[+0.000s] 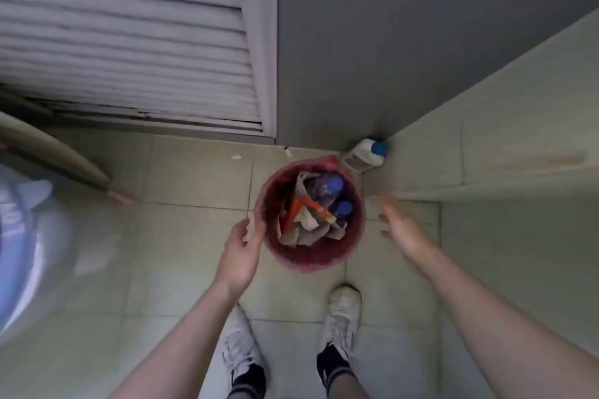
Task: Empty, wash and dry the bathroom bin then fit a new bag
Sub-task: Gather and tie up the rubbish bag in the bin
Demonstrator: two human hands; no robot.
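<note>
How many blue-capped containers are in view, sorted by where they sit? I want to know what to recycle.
Inside the round red plastic bin: 2, a clear blue-capped bottle and a second blue cap.
On the floor in the corner: 1, a white blue-capped plastic jug.
Total: 3

A pale green tiled floor point(181, 236) carries everything. Near its far right corner, where the grey wall meets the tiled wall, stands a red bin point(311, 256) lined with a pinkish bag and full of rubbish. Tucked into that corner just beside it lies a white bottle point(363, 155) with a blue cap. Two small pale scraps point(236, 157), perhaps paper, lie along the far edge. White trainers point(343, 311) stand at the near edge.
</note>
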